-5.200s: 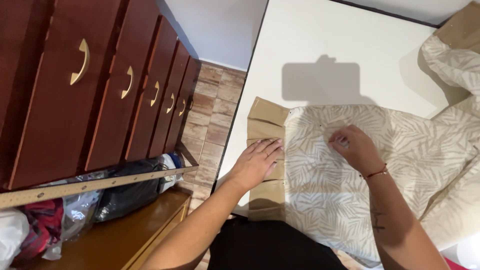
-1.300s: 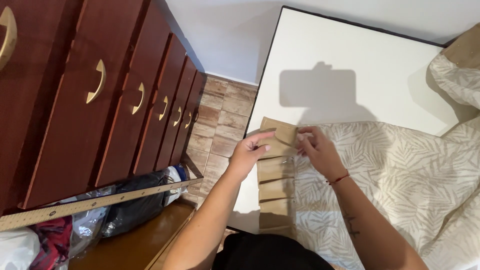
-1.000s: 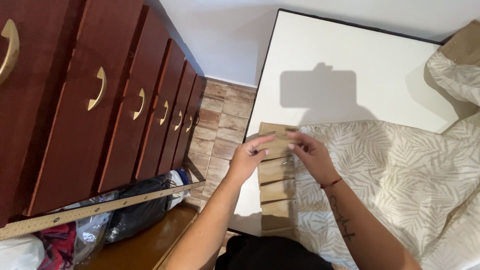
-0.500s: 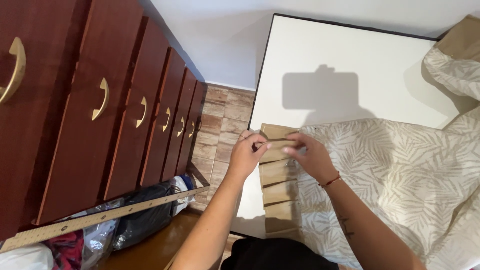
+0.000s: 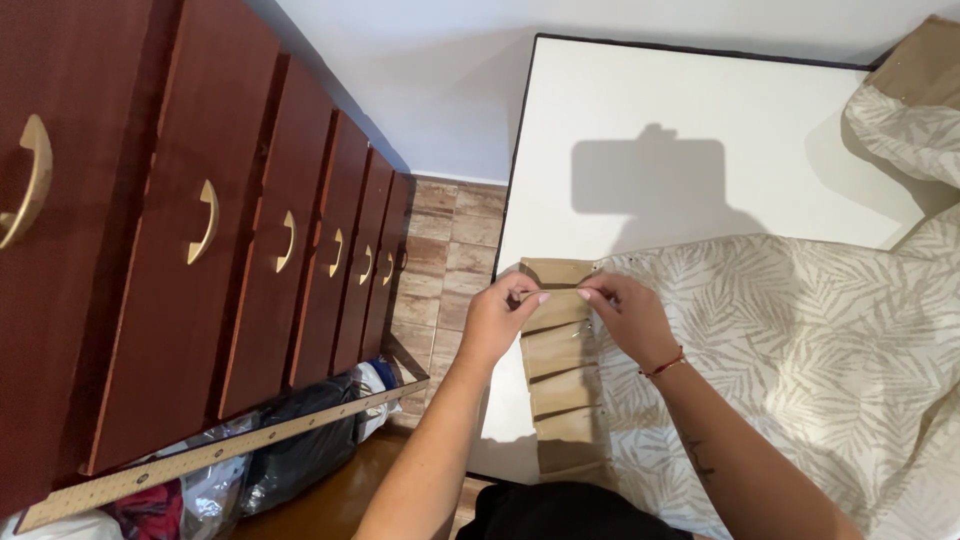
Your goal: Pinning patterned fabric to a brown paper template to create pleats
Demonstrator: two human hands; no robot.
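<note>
at the near left edge of the white table, my left hand and right hand are now both pinching the top fold of the tan pleated band on the leaf-print fabric. they've moved up from lower folds, so i'm guessing pinning's nearly finishing.

Both forearms were bare from the lower edge of the view up to the hands, with no sleeves showing anywhere along them. The right hand wore a thin red cord bracelet around the wrist just behind it, and farther back along that forearm sat a small dark tattoo whose shape was too small to make out. The left hand carried no ring, band or watch that could be seen, and a dark garment covered the person's body at the bottom edge, between the two arms.
</note>
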